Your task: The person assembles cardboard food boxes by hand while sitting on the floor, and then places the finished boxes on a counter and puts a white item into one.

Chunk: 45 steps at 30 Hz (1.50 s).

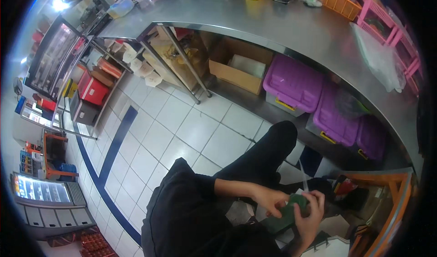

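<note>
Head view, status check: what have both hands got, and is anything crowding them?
Left hand and right hand both on a small green packet, grip closed. Clear plastic strip sticks up behind it. Person's knee close above, not blocking.

Commercial food-prep or shop back area. Long stainless steel counter with purple lidded bins and cardboard box beneath; glass-door display fridge; stocked shelves; white tiled floor.

Purple bins sit under the grey steel table, beside a brown cardboard box, above a white-tiled floor with a blue stripe.
</note>
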Each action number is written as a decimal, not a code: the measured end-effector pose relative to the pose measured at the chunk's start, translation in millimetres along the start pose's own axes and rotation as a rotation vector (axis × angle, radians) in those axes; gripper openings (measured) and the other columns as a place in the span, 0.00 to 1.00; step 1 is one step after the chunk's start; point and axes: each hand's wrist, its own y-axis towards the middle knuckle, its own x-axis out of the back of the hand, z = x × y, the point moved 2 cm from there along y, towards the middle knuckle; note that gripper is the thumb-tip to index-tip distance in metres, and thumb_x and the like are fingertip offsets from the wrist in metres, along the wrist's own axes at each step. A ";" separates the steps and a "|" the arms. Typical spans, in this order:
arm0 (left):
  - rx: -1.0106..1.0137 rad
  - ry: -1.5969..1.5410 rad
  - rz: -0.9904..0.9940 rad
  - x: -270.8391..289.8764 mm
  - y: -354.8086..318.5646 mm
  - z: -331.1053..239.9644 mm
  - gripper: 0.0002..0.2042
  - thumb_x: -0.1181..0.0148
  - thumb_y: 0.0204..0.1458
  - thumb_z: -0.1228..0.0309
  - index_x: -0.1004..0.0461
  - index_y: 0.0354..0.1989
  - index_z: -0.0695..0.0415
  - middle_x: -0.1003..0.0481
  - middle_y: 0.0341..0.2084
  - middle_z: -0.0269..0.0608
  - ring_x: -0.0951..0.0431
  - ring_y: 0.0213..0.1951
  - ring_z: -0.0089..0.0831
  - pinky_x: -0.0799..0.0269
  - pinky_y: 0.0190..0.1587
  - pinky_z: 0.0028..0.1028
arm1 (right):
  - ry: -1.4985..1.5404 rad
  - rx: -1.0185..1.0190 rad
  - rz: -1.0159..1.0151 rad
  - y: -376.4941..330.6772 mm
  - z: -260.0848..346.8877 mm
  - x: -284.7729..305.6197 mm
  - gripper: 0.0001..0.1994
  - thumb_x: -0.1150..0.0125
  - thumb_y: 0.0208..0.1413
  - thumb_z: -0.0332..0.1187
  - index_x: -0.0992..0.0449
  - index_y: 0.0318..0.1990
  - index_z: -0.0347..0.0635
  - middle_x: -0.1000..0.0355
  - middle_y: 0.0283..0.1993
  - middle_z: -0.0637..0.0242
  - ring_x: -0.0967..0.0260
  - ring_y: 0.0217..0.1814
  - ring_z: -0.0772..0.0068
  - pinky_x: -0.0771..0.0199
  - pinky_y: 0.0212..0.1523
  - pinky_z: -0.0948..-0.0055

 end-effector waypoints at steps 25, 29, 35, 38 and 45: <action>-0.241 0.278 -0.647 1.9 -2.9 -67.4 0.12 0.50 0.60 0.75 0.30 0.50 0.62 0.24 0.42 0.42 0.26 0.47 0.22 0.31 0.47 0.24 | -0.099 0.101 -0.197 -3.5 10.5 -12.6 0.33 0.35 0.46 0.54 0.32 0.54 0.40 0.49 0.65 0.43 0.50 0.65 0.38 0.45 0.61 0.48; -0.431 0.239 -0.586 7.4 13.3 -70.9 0.14 0.51 0.61 0.72 0.31 0.52 0.63 0.24 0.43 0.44 0.26 0.46 0.25 0.30 0.48 0.25 | -0.425 0.283 -0.479 -1.4 2.2 -40.4 0.36 0.31 0.39 0.56 0.32 0.53 0.43 0.49 0.64 0.41 0.56 0.68 0.37 0.49 0.61 0.42; -0.314 0.373 -0.268 7.0 1.5 -113.8 0.25 0.57 0.63 0.59 0.47 0.64 0.61 0.25 0.44 0.44 0.25 0.42 0.24 0.29 0.46 0.25 | -0.297 0.396 -0.720 -2.0 -37.8 -9.0 0.22 0.40 0.47 0.45 0.29 0.47 0.43 0.32 0.51 0.57 0.38 0.56 0.44 0.37 0.56 0.48; -0.367 0.417 -0.111 29.6 -8.0 -103.1 0.36 0.42 0.53 0.55 0.49 0.64 0.61 0.25 0.45 0.47 0.25 0.48 0.35 0.32 0.52 0.32 | 0.945 -0.029 -1.082 -14.5 -95.9 6.6 0.19 0.50 0.57 0.42 0.32 0.52 0.41 0.32 0.51 0.61 0.35 0.55 0.62 0.34 0.56 0.63; -0.456 1.383 -0.410 -1.3 12.7 -60.1 0.15 0.37 0.48 0.71 0.29 0.45 0.58 0.27 0.32 0.45 0.24 0.36 0.47 0.27 0.38 0.40 | 0.513 -0.308 -1.130 23.9 -136.3 -15.6 0.28 0.42 0.57 0.37 0.42 0.63 0.39 0.39 0.62 0.60 0.45 0.66 0.62 0.44 0.63 0.66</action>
